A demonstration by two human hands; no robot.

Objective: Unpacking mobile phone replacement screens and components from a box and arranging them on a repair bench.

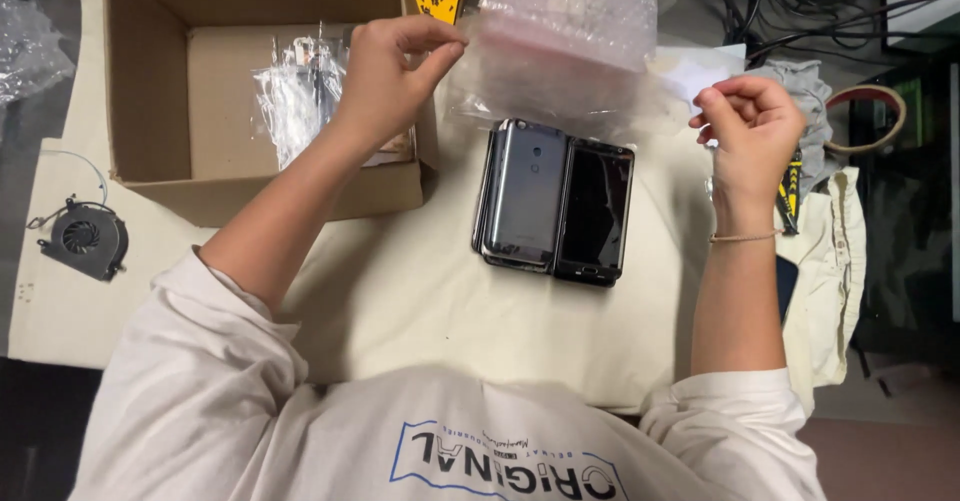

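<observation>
Taking the stack of phones [553, 201] on the cream cloth [420, 301] as our landmark, we see a small black cooling fan [85, 238] far to its left, then an open cardboard box [150, 91] holding clear plastic wrappers [295, 96]. Our left hand [385, 76], up and left of the phones, pinches one edge of a bubble wrap bag [560, 41] between thumb and fingers; the bag hangs just above the phones. Our right hand [750, 126], to the phones' right, has fingers curled narrow, pinching the bag's other edge.
</observation>
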